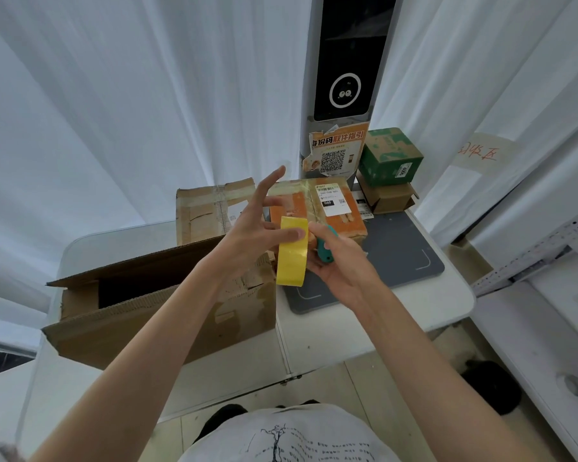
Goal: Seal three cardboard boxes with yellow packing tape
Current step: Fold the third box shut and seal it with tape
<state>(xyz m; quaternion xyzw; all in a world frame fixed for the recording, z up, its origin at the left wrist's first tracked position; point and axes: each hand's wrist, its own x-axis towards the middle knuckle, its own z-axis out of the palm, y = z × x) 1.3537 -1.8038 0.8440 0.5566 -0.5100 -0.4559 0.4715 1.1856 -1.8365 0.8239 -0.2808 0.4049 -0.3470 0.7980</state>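
**Packing station, hands raised over white counter**

Where the two hands meet above the counter, a roll of yellow tape (pixel 292 251) is held upright between them, clear of every box.

- Left hand (pixel 251 235): thumb pressed across the face of the roll, the other fingers spread and loose.
- Right hand (pixel 339 261): cupped around the far side of the roll, gripping it together with a small teal tool (pixel 323 249) (its kind cannot be told).
- Large cardboard box (pixel 141 315): brown, flaps open, standing on the counter's left part, below the left forearm.
- Flat brown box (pixel 211 211): behind the open one, old tape across its top.
- Orange parcel (pixel 341 208): white shipping label on top, lying behind the hands at the far edge of the grey mat (pixel 397 255).
- Green box (pixel 392 156): stacked on a small brown carton (pixel 389 198), far right corner.
- White counter (pixel 364 331): rounded corners, pale tiled floor below.
- Scanner post (pixel 346 58): dark screen, orange QR notice beneath.
- White curtains (pixel 131 95): hung on all sides; a taped label with red writing at right.
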